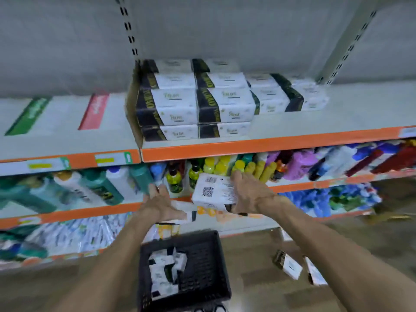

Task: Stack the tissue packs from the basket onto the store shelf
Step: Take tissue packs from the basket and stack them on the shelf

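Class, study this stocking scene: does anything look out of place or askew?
Yes. Two tissue packs lie tilted on the floor to the right of the black basket, outside both basket and shelf. The packs left in the basket sit jumbled, not flat.

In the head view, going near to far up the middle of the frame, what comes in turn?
Black basket holding loose tissue packs → left hand and right hand, the right holding a tissue pack → bottles on the lower shelf → orange shelf edge → stacked tissue packs.
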The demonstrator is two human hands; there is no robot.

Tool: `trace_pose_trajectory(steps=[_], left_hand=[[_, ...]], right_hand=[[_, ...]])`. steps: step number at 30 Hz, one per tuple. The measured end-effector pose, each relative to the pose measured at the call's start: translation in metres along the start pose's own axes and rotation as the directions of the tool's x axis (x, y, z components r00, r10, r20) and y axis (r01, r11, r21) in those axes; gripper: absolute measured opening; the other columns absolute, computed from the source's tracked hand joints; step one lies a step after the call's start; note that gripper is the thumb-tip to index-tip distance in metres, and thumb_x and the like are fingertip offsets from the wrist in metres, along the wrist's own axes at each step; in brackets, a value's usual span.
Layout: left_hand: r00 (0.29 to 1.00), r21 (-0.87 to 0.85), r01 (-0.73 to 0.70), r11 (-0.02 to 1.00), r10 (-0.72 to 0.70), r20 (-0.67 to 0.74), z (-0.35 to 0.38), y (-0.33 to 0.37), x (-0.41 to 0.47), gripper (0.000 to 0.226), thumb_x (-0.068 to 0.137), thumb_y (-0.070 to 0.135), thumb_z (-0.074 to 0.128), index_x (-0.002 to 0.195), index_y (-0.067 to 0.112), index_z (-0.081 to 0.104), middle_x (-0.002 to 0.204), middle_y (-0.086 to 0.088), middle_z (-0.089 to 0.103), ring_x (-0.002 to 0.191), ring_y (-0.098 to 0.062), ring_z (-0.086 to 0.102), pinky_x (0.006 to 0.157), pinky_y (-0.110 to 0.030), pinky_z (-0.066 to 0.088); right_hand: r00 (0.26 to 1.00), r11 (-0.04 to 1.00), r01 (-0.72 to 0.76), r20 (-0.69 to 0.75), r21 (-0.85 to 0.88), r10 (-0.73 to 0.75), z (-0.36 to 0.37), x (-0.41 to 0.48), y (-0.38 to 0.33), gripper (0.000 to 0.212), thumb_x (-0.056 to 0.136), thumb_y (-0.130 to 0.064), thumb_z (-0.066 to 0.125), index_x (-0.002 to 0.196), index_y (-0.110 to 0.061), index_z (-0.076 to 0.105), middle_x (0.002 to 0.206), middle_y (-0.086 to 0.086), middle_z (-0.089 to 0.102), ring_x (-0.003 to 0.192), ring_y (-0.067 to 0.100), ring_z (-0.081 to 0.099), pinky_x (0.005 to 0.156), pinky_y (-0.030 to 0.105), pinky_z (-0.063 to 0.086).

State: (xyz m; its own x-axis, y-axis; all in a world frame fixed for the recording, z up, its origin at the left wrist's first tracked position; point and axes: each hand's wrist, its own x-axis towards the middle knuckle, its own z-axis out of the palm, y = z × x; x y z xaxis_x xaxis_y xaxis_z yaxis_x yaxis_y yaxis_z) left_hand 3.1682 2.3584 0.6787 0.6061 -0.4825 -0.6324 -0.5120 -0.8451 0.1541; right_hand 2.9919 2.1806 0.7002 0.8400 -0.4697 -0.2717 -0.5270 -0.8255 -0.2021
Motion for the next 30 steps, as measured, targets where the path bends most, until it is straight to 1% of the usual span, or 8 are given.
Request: trace_pose_trajectory(steps=[4, 7, 12, 17, 21, 25, 28, 30], left_hand=[[0.994, -0.033, -0.084, 0.996, 0.081, -0.078, -0.046, 0.029, -0.036, 0.111, 0.078, 0.054, 0.069, 0.151, 0.007, 0.0, 0.157, -0.017, -0.011, 0.145, -0.042, 0.006, 0.113, -0.048, 0.026], [0.98, -0.052, -0.151, 0.987, 0.143, -0.137, -0.077, 0.05, -0.052, 0.096, 0.075, 0.052, 0.071, 0.144, 0.008, 0.022, 0.15, -0.015, 0.01, 0.134, -0.039, 0.028, 0.105, -0.047, 0.038], [0.964, -0.053, -0.238, 0.97, 0.23, -0.136, -0.117, 0.099, -0.074, 0.097, 0.075, 0.057, 0.066, 0.146, 0.006, 0.023, 0.15, -0.015, 0.012, 0.133, -0.037, 0.033, 0.104, -0.045, 0.039], [0.946, -0.167, -0.306, 0.937, 0.281, -0.16, -0.119, 0.167, -0.084, 0.085, 0.059, 0.053, 0.065, 0.126, 0.005, 0.044, 0.131, -0.012, 0.031, 0.105, -0.026, 0.046, 0.088, -0.037, 0.045], [0.964, -0.322, -0.266, 0.909, 0.242, -0.113, -0.113, 0.229, -0.081, 0.087, 0.056, 0.058, 0.063, 0.133, 0.023, 0.04, 0.137, -0.006, 0.032, 0.122, -0.031, 0.045, 0.099, -0.045, 0.047], [0.968, -0.457, -0.251, 0.853, 0.218, -0.124, -0.102, 0.289, -0.082, 0.094, 0.054, 0.063, 0.062, 0.135, 0.023, 0.039, 0.14, -0.005, 0.032, 0.123, -0.032, 0.045, 0.099, -0.046, 0.048], [0.972, -0.579, -0.234, 0.781, 0.18, -0.151, -0.092, 0.319, -0.084, 0.088, 0.053, 0.061, 0.065, 0.127, 0.016, 0.045, 0.125, -0.008, 0.041, 0.107, -0.029, 0.051, 0.088, -0.039, 0.052], [0.975, -0.679, -0.224, 0.699, 0.171, -0.145, -0.088, 0.33, -0.084, 0.064, 0.064, 0.053, 0.069, 0.11, 0.012, 0.051, 0.106, -0.011, 0.05, 0.087, -0.026, 0.054, 0.075, -0.036, 0.05]], right_hand=[[0.998, 1.0, 0.001, -0.069, -0.012, -0.002, -0.053, -0.021, 0.01, 0.069, 0.066, -0.038, 0.074, 0.115, -0.008, 0.036, 0.113, 0.012, 0.049, 0.107, 0.031, 0.047, 0.084, 0.037, 0.043], [0.997, 1.0, -0.021, -0.068, 0.01, 0.022, -0.089, -0.039, 0.027, 0.068, 0.066, -0.037, 0.074, 0.117, -0.01, 0.037, 0.114, 0.011, 0.049, 0.108, 0.03, 0.046, 0.092, 0.041, 0.043], [0.986, 0.995, -0.074, -0.148, 0.065, 0.083, -0.144, -0.069, 0.068, 0.07, 0.068, -0.035, 0.075, 0.119, -0.012, 0.034, 0.103, 0.005, 0.044, 0.095, 0.024, 0.043, 0.083, 0.038, 0.046], [0.955, 0.996, -0.09, -0.283, 0.013, 0.09, -0.173, -0.093, 0.131, 0.072, 0.067, -0.035, 0.076, 0.122, -0.014, 0.035, 0.112, 0.008, 0.049, 0.103, 0.027, 0.047, 0.082, 0.035, 0.043], [0.936, 0.994, -0.092, -0.346, -0.06, 0.066, -0.182, -0.106, 0.194, 0.073, 0.067, -0.036, 0.076, 0.125, -0.012, 0.037, 0.118, 0.01, 0.053, 0.106, 0.027, 0.047, 0.083, 0.032, 0.039], [0.937, 0.99, -0.124, -0.318, 0.074, 0.141, -0.194, -0.117, 0.265, 0.078, 0.066, -0.035, 0.076, 0.128, -0.013, 0.035, 0.119, 0.008, 0.049, 0.106, 0.025, 0.046, 0.081, 0.03, 0.04], [0.94, 0.98, -0.138, -0.292, 0.143, 0.175, -0.203, -0.121, 0.306, 0.078, 0.066, -0.033, 0.077, 0.128, -0.014, 0.034, 0.113, 0.007, 0.046, 0.101, 0.023, 0.046, 0.08, 0.031, 0.042], [0.946, 0.977, -0.145, -0.265, 0.158, 0.184, -0.207, -0.119, 0.325, 0.079, 0.064, -0.034, 0.077, 0.127, -0.016, 0.033, 0.108, 0.005, 0.045, 0.099, 0.023, 0.048, 0.077, 0.032, 0.044]])
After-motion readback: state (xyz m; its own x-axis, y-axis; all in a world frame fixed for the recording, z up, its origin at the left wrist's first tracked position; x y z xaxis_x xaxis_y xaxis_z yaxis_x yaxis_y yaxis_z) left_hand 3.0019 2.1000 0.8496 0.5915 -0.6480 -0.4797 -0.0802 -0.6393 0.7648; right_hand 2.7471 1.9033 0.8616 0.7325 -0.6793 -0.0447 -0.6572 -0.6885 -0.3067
